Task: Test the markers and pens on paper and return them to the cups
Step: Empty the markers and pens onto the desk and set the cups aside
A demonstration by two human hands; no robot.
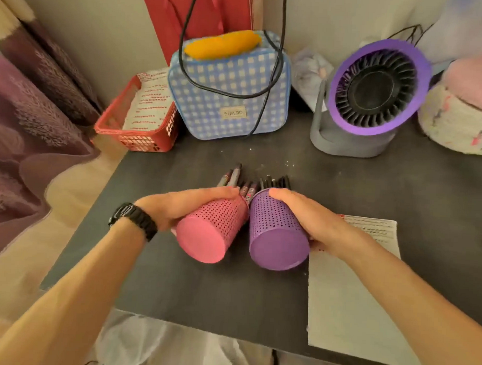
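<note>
— Over the dark tabletop, mid-span, each hand grasps one tipped cup: left hand wraps the pink cup, right hand wraps the purple cup, rims touching.

— Which way do they point?

— Bases face the person, mouths away; each long axis runs near to far, and the pens jut out along it.

— What could go wrong?

— Tipped further, the pens likely slide out together, scatter, and roll toward the bag or off the edge, missing the paper.
</note>
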